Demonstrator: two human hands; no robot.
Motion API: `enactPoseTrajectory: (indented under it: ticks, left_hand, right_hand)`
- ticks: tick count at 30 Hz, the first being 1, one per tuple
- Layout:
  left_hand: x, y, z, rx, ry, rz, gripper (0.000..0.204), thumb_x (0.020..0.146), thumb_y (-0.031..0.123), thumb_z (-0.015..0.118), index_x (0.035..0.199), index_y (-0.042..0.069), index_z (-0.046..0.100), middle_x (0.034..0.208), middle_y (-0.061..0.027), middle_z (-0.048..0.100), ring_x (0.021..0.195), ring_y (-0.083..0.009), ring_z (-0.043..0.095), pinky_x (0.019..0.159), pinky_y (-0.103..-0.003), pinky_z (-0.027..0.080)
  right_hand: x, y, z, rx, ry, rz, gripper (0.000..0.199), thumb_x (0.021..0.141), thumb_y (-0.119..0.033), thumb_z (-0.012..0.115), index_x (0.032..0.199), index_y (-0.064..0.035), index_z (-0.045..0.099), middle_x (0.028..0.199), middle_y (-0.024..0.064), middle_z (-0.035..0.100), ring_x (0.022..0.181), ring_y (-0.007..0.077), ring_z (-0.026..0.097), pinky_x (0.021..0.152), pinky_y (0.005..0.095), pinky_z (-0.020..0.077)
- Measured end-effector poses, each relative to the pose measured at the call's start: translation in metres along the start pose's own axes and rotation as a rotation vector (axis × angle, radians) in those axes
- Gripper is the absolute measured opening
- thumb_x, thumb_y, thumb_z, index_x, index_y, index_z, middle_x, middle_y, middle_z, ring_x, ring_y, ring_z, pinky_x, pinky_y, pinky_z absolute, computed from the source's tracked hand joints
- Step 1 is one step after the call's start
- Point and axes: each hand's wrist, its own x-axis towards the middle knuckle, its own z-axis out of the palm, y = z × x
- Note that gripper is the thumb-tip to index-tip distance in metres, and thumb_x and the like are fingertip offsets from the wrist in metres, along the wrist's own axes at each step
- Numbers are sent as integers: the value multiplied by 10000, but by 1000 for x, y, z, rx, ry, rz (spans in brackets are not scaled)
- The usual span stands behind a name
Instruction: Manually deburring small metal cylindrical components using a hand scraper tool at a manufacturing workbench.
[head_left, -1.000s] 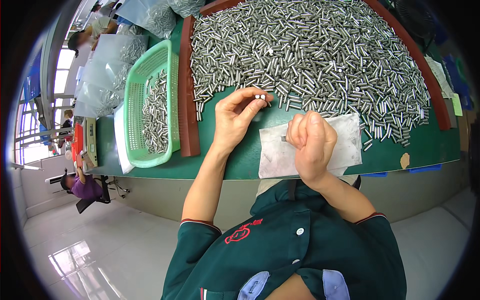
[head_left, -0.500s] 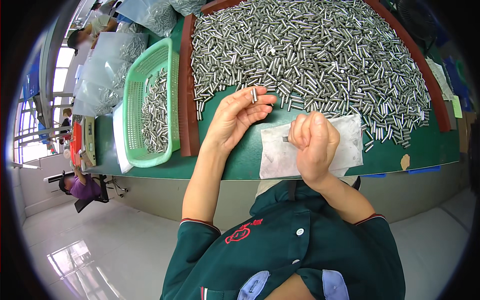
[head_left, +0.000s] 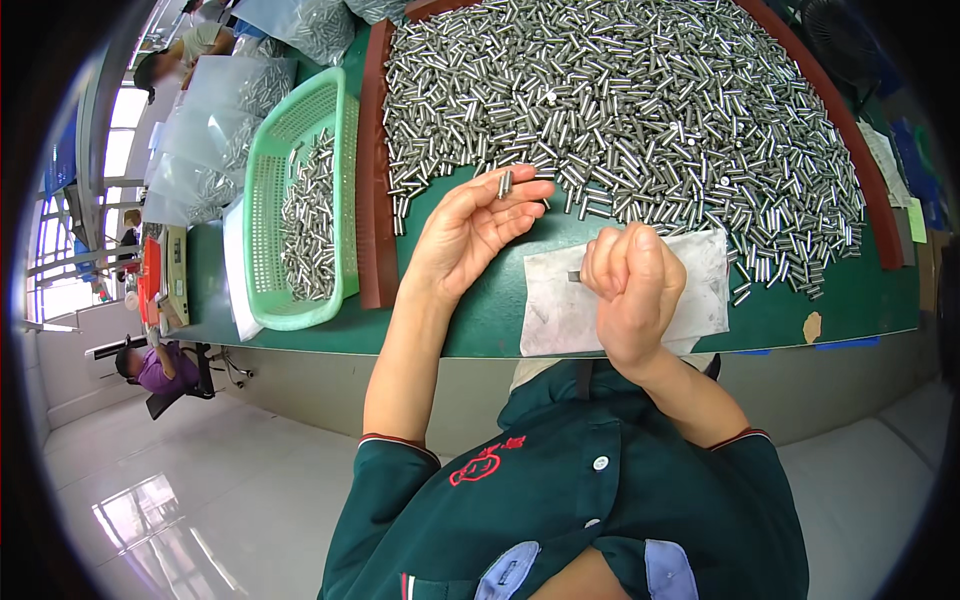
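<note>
My left hand (head_left: 462, 235) is raised palm up near the front edge of the pile, pinching a short shiny metal pin (head_left: 505, 185) between thumb and forefinger. Its other fingers are loosely curled. My right hand (head_left: 637, 295) is closed in a fist, thumb on top, above a smudged white cloth (head_left: 545, 315). From that fist sticks out the grey end of a metal pin (head_left: 574, 276); the rest of it is hidden by the fingers. Beyond both hands spreads a big heap of the same metal pins (head_left: 620, 110) on the green table (head_left: 470, 325).
Red-brown bars (head_left: 376, 200) border the heap. Left of it stands a green plastic basket (head_left: 349, 190) partly filled with pins. Clear bags of pins (head_left: 215, 120) lie farther left, near a scale (head_left: 174, 270) and a red tray (head_left: 151, 275). Two people are at work on the left.
My left hand has opened its lower fingers slightly while still pinching the pin. The right fist stays almost the same; the whole view has shifted a little.
</note>
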Motion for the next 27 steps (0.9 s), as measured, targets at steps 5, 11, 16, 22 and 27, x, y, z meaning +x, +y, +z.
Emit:
enactPoseTrajectory:
  ticks: [5,11,16,22,27]
  left_hand:
    - [0,0,-1,-54,-10,-5,294,853,129,378,1051,-77,446,991,-245,546,833,-239,587,755,-310,487]
    - [2,3,-12,-2,-149,101,259,877,221,377,796,13,510,703,-84,520,580,-104,469,516,-196,372]
    - [0,-11,13,1458,322,521,124,719,13,592,838,45,599,509,-8,434,445,-74,400,430,-210,316]
    - [8,-16,8,1774,69,831,120,678,4,612,791,43,608,542,-53,495,497,-177,468,474,-302,375]
    - [-1,-16,15,1201,228,480,23,774,25,553,794,20,563,593,37,438,563,-37,389,502,-171,322]
  right_hand:
    - [0,1,-2,-4,-4,-9,343,889,-116,301,551,-60,282,488,-14,280,435,64,257,394,218,224]
    - [-1,-1,-2,-65,-47,16,349,902,-189,275,569,-84,280,474,6,276,437,75,222,410,230,215]
    - [0,0,-4,-81,-47,11,350,903,-186,271,568,-83,282,476,7,280,438,74,218,411,228,213]
    - [0,-1,-3,-70,-45,7,350,902,-184,268,568,-83,284,477,8,284,439,72,218,411,227,211]
    - [1,0,-5,-70,-42,11,349,902,-182,266,568,-82,284,477,10,289,439,72,217,411,228,212]
